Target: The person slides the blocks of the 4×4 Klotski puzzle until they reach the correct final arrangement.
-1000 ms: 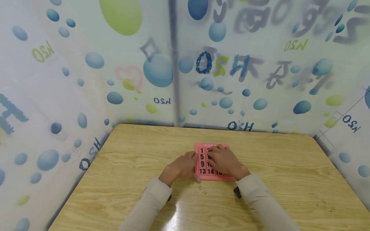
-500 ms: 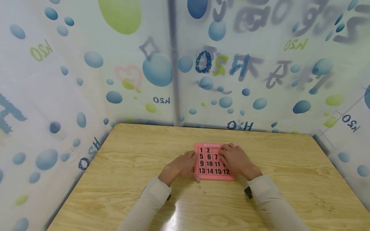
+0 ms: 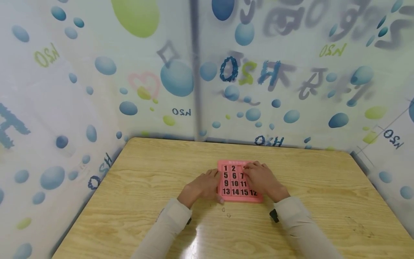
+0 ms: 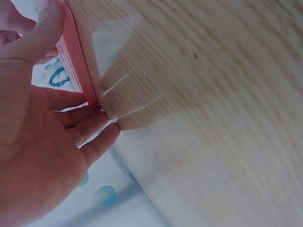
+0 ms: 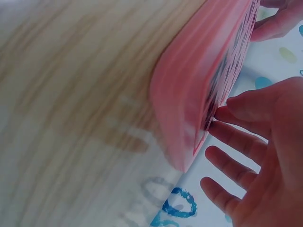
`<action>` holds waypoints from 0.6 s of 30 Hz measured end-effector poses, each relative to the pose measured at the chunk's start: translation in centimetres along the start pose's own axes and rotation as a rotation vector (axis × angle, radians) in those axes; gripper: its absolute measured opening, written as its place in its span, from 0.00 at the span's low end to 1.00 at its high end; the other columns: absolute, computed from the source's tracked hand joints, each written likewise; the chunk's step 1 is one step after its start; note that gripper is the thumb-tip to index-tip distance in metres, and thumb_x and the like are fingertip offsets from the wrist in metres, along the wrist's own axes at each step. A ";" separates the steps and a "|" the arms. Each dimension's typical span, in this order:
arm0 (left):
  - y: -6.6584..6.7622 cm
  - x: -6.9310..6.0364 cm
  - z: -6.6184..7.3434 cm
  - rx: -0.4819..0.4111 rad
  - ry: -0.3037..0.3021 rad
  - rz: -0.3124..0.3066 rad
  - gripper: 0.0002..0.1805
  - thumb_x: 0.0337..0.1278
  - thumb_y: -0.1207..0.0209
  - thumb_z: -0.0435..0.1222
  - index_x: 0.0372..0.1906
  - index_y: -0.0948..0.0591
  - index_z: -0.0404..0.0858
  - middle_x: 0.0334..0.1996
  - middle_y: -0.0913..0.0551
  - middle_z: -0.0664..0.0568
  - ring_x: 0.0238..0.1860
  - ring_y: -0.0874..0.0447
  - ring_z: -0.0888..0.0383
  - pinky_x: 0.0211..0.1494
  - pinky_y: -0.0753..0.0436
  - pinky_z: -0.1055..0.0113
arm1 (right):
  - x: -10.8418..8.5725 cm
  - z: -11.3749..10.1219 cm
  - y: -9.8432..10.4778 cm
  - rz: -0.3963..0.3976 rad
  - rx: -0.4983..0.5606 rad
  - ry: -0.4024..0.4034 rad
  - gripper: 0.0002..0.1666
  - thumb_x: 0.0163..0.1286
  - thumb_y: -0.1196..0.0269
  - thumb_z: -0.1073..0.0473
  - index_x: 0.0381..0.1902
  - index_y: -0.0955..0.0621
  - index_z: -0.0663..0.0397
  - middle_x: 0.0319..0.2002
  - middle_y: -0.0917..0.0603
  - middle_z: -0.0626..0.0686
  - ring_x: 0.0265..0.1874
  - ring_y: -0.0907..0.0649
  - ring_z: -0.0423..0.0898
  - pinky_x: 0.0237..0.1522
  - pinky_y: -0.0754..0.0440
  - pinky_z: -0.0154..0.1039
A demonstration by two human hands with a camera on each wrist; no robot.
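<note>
A pink sliding number puzzle (image 3: pixel 240 199) lies flat on the table, its black-numbered tiles facing up. To its left, my left hand (image 3: pixel 204 186) rests with fingertips and thumb against the side. In the left wrist view, the fingers of that hand (image 4: pixel 52 137) reach the puzzle's pink edge (image 4: pixel 75 52) and the tabletop. My right hand (image 3: pixel 263 180) lies over the right part of the puzzle and hides several tiles. A gap shows right of the 2 in the top row. The right wrist view shows its fingertips (image 5: pixel 218 113) on the tile face, other fingers extended.
The wooden table (image 3: pixel 155 162) reaches back to a wall (image 3: pixel 145 118) printed with blue and green bubbles. Small dark marks (image 3: pixel 226 212) lie on the tabletop in front of the puzzle.
My right hand first moved right, uncovering several left and middle tiles, then shifted slightly back left over the top row. My left hand has stayed at the puzzle's left side.
</note>
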State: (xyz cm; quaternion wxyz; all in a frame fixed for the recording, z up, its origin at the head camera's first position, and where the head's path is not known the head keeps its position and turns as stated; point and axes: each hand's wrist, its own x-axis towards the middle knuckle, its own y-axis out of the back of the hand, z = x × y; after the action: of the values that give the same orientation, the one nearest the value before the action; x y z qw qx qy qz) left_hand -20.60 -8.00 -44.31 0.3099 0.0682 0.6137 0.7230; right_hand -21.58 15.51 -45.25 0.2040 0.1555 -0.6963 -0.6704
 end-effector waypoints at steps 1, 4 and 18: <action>0.0 0.0 0.0 -0.001 0.002 -0.002 0.60 0.48 0.31 0.61 0.78 0.46 0.35 0.77 0.43 0.44 0.76 0.45 0.47 0.75 0.36 0.50 | 0.1 -0.2 0.0 -0.005 0.004 -0.001 0.17 0.75 0.43 0.56 0.55 0.16 0.53 0.58 0.19 0.55 0.60 0.24 0.57 0.61 0.27 0.60; -0.1 0.0 0.0 0.001 0.004 -0.008 0.60 0.48 0.32 0.62 0.78 0.46 0.35 0.77 0.44 0.44 0.77 0.45 0.47 0.75 0.36 0.50 | 0.4 -0.7 -0.1 -0.013 0.012 0.004 0.17 0.75 0.43 0.56 0.56 0.16 0.53 0.59 0.19 0.55 0.61 0.24 0.57 0.62 0.27 0.60; 0.1 -0.2 0.2 -0.002 -0.006 0.006 0.59 0.48 0.31 0.61 0.77 0.45 0.34 0.76 0.42 0.43 0.76 0.44 0.47 0.75 0.36 0.52 | -0.7 -0.1 0.2 0.007 0.040 -0.013 0.16 0.74 0.42 0.56 0.52 0.15 0.55 0.54 0.17 0.55 0.58 0.23 0.57 0.60 0.26 0.59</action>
State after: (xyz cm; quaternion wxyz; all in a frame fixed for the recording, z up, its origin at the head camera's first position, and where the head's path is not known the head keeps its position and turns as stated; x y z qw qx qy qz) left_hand -20.39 -7.98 -44.10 0.3098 0.0719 0.6118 0.7243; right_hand -20.95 15.78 -45.08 0.1989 0.1527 -0.7113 -0.6567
